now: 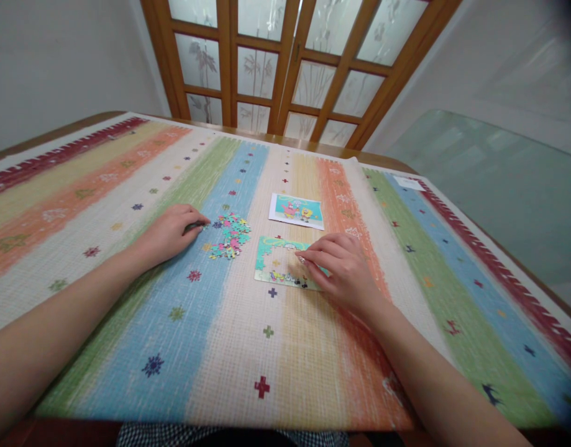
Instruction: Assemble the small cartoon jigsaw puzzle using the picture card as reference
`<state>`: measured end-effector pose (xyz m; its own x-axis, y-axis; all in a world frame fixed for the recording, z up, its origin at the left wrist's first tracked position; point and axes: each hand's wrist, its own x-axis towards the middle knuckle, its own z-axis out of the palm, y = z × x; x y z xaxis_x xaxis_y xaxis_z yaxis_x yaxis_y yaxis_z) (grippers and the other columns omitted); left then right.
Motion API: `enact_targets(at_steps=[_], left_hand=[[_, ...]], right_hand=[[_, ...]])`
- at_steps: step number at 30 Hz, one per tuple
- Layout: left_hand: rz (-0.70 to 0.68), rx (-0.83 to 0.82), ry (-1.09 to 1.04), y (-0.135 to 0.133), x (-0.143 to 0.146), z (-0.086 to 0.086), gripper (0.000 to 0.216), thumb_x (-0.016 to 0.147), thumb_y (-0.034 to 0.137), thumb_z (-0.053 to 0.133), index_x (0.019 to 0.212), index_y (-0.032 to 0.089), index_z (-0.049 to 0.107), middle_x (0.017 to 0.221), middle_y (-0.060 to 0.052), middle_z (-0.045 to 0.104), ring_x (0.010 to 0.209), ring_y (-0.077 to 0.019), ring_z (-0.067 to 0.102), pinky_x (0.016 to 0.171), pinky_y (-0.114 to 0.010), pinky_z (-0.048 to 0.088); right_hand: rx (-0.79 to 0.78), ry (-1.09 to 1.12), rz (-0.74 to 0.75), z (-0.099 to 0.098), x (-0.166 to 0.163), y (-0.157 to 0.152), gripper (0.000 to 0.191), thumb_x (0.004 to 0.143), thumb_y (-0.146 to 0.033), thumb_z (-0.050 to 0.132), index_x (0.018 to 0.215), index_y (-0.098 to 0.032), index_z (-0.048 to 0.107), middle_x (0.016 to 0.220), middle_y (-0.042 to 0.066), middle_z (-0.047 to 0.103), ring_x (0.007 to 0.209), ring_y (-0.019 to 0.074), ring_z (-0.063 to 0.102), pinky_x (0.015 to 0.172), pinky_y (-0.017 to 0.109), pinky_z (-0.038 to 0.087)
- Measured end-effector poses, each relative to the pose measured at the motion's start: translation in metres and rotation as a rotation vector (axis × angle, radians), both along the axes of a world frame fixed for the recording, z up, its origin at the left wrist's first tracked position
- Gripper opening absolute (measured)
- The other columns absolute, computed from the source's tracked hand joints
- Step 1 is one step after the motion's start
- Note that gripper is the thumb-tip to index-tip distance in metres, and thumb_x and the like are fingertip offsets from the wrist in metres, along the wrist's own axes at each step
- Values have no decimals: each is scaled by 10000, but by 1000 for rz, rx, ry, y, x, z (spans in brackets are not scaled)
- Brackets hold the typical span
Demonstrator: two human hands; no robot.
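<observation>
A partly built jigsaw puzzle (272, 261) with a teal border lies on the striped cloth (220, 347) in the middle of the table. My right hand (341, 267) rests on its right side, fingers curled and pressed on a small piece. A heap of loose puzzle pieces (230, 234) lies to the left of it. My left hand (171, 233) sits beside that heap, fingertips pinched on a piece at its left edge. A cartoon reference picture (297, 210) lies just behind the puzzle.
The cloth covers a wooden table whose edge (61, 130) shows at the far left. A wooden-framed glass door (285, 68) stands behind. A glass tabletop (494, 180) adjoins at the right. A white label (409, 183) lies at the far right.
</observation>
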<state>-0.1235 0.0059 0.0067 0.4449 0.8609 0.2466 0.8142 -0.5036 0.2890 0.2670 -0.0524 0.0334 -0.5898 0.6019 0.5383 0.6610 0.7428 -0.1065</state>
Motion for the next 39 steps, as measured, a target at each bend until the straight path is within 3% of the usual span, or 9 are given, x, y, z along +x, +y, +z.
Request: enact_targets(at_steps=[6, 11, 13, 16, 20, 27, 39], left_hand=[[-97, -98, -115, -12, 21, 4, 318, 962, 342, 472, 1150, 171, 664, 1142, -105, 696, 1070, -246, 631, 981, -424, 493], [-75, -91, -168, -14, 10, 22, 307, 969, 410, 503, 1088, 187, 677, 1051, -81, 688, 941, -217, 638, 889, -377, 507], [-124, -191, -144, -16, 4, 31, 303, 959, 453, 539, 1011, 196, 691, 983, -62, 684, 866, -196, 628, 820, -339, 508], [-254, -366, -46, -21, 1, 39, 301, 940, 488, 597, 991, 207, 693, 1010, -55, 676, 930, -198, 626, 864, -324, 492], [-239, -381, 23, -25, 8, 32, 363, 898, 543, 661, 1033, 206, 663, 1053, -60, 648, 974, -214, 611, 898, -334, 469], [-242, -321, 15, -20, 13, 15, 363, 931, 563, 619, 950, 201, 617, 974, -52, 621, 886, -200, 581, 810, -314, 443], [-264, -324, -29, -16, 9, 11, 279, 969, 489, 589, 1019, 220, 645, 1008, -45, 639, 906, -186, 597, 826, -301, 458]], right_hand=[[-2, -9, 8, 0, 0, 1, 175, 997, -242, 587, 1014, -231, 760, 893, 35, 756, 903, 229, 593, 851, 406, 386], [4, 2, 3, 0, 2, 2, 180, 1001, -233, 577, 1003, -222, 757, 893, 43, 755, 907, 231, 603, 859, 415, 385], [10, 3, 1, 0, 3, 3, 172, 1000, -231, 582, 1003, -221, 754, 888, 43, 754, 903, 229, 607, 864, 415, 388], [20, -5, -1, -1, 5, 4, 161, 998, -229, 589, 1008, -218, 748, 881, 42, 750, 892, 228, 607, 862, 413, 394], [32, -14, -1, 0, 7, 5, 151, 994, -224, 595, 1007, -207, 745, 878, 45, 744, 892, 230, 607, 857, 417, 398], [69, -8, -26, 4, 11, 6, 140, 981, -223, 612, 986, -217, 752, 879, 39, 753, 878, 230, 610, 831, 411, 395], [85, 11, -66, 5, 18, 9, 147, 976, -214, 611, 958, -216, 757, 866, 43, 757, 890, 243, 612, 832, 418, 374]])
